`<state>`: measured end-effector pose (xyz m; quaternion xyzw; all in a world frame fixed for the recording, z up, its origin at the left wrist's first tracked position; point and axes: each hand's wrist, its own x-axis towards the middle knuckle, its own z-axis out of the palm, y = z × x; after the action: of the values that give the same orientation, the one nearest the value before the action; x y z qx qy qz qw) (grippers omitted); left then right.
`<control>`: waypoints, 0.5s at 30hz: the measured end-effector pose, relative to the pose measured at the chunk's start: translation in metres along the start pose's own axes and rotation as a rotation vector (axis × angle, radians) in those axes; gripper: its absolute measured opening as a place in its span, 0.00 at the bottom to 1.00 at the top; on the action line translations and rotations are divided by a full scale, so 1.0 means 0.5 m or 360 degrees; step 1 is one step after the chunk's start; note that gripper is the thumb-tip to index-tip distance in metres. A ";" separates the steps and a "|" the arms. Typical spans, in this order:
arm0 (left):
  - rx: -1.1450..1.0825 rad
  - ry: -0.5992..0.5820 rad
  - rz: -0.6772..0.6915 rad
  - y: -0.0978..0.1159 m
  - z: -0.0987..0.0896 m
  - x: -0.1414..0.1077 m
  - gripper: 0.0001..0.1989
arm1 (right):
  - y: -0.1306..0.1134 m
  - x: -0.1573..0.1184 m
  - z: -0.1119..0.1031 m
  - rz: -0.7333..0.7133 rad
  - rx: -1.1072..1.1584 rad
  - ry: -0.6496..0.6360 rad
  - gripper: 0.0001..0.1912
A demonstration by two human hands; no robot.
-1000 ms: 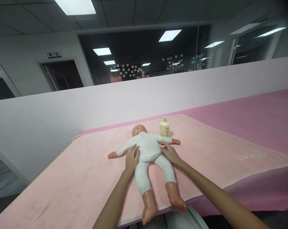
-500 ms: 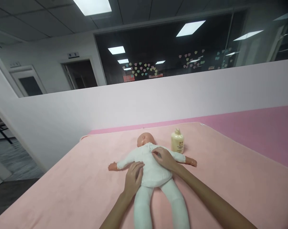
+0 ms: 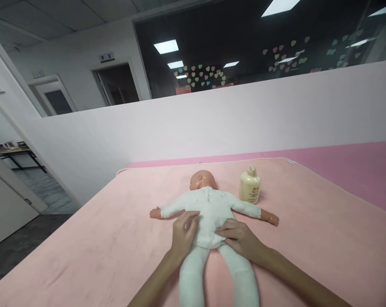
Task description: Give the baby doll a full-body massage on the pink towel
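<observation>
A baby doll (image 3: 208, 209) in a white suit lies on a pink blanket (image 3: 109, 238), its head turned to the left and its arms spread wide. My left hand (image 3: 184, 232) rests at the left side of the doll's torso, fingers bent and laid on the cloth, thumb a little apart. On the lower right of the torso lies my right hand (image 3: 239, 238), its fingers apart and its fingertips touching the suit. Neither hand encloses anything that I can see. Right of the doll's head, above its outstretched arm, stands a pale yellow bottle (image 3: 250, 186).
Behind the blanket's far edge, a strip of pink mat (image 3: 340, 164) runs along a low white wall (image 3: 212, 123). Dark glass with heart stickers is above it. At the far left are a door (image 3: 7, 204) and a table (image 3: 16, 151).
My right hand has moved down the doll's torso, from near the neck to the lower right side. My left hand stays at the torso's left side. The camera view has shifted slightly.
</observation>
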<state>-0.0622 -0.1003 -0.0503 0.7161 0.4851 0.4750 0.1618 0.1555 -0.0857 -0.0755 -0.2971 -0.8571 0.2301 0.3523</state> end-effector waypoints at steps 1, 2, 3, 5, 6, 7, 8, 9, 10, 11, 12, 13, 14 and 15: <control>0.0019 -0.0098 -0.0017 0.012 0.003 0.008 0.11 | 0.002 0.000 0.003 0.0006 -0.0004 0.0012 0.17; 0.0064 -0.0239 -0.0004 0.024 0.004 0.018 0.12 | 0.003 0.000 0.005 0.0022 -0.0005 0.0024 0.16; 0.0116 -0.0400 0.0025 0.035 0.003 0.028 0.14 | 0.002 -0.001 0.005 0.0042 -0.0002 0.0030 0.16; 0.0185 -0.0710 0.0075 0.050 -0.008 0.046 0.17 | -0.002 -0.005 0.003 0.0072 0.0011 0.0020 0.14; 0.0190 -0.0838 0.0083 0.054 -0.015 0.053 0.19 | -0.005 -0.007 0.001 0.0083 0.0026 0.0011 0.14; 0.0181 -0.0938 0.0078 0.056 -0.021 0.057 0.21 | -0.009 -0.008 -0.004 0.0092 0.0051 0.0000 0.13; 0.0167 -0.1000 0.0070 0.055 -0.025 0.059 0.22 | -0.014 -0.007 -0.010 0.0103 0.0095 -0.0025 0.13; 0.0160 -0.1009 0.0058 0.052 -0.026 0.059 0.23 | -0.019 -0.003 -0.018 0.0119 0.0165 -0.0070 0.13; 0.0167 -0.0958 0.0042 0.048 -0.024 0.057 0.21 | -0.023 0.003 -0.028 0.0149 0.0262 -0.0133 0.14; 0.0186 -0.0864 0.0024 0.042 -0.018 0.054 0.19 | -0.027 0.012 -0.040 0.0195 0.0364 -0.0187 0.14; 0.0209 -0.0756 0.0010 0.036 -0.010 0.049 0.17 | -0.029 0.025 -0.052 0.0256 0.0446 -0.0202 0.14; 0.0227 -0.0657 0.0007 0.029 0.000 0.044 0.15 | -0.030 0.040 -0.063 0.0330 0.0479 -0.0164 0.14; 0.0233 -0.0579 0.0015 0.022 0.009 0.039 0.14 | -0.029 0.056 -0.073 0.0404 0.0449 -0.0084 0.15; 0.0224 -0.0523 0.0033 0.016 0.016 0.034 0.13 | -0.028 0.073 -0.081 0.0461 0.0364 -0.0004 0.15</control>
<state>-0.0498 -0.0877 -0.0398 0.7986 0.4770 0.3181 0.1834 0.1595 -0.0636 -0.0241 -0.3752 -0.7740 0.3746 0.3460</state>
